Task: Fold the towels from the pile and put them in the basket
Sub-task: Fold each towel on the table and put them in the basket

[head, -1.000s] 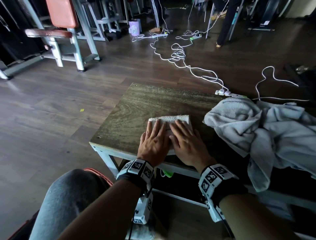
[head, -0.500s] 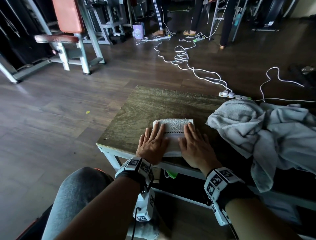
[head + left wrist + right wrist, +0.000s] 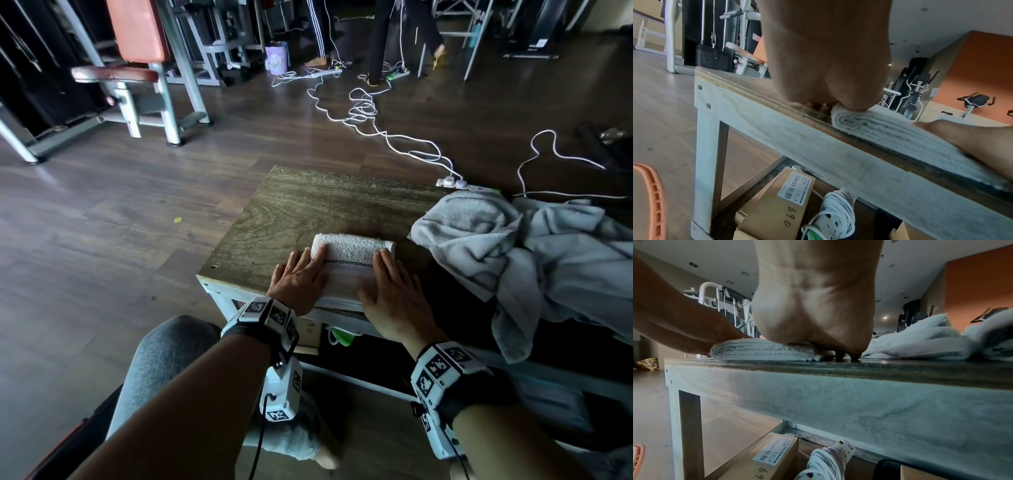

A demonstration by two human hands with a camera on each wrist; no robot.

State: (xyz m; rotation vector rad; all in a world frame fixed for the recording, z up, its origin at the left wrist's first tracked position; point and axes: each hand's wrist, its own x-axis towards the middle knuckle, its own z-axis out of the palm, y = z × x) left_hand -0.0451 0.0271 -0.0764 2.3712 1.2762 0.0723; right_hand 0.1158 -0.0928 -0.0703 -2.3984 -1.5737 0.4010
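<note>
A small white folded towel point(image 3: 349, 263) with a thin dark stripe lies near the front edge of the wooden table point(image 3: 301, 205). My left hand point(image 3: 299, 277) lies flat on its left end, fingers straight. My right hand point(image 3: 390, 291) presses flat on its right end. The left wrist view shows the towel's layered edge point(image 3: 879, 129) under my left palm point(image 3: 824, 65). From the right wrist, the towel point(image 3: 760, 349) sits under my right palm point(image 3: 813, 305). A pile of grey towels point(image 3: 534, 253) is heaped on the table's right side. An orange basket rim point(image 3: 651, 194) shows low on the left.
Under the table lie a cardboard box point(image 3: 777, 199) and a coiled white power strip point(image 3: 834, 211). White cables point(image 3: 370, 113) trail over the wood floor beyond the table. A gym bench point(image 3: 137, 68) stands far left. People's legs point(image 3: 380, 41) are at the back.
Both hands have slid apart from the towel's middle to its two ends, uncovering the striped top. The towel stays in place.
</note>
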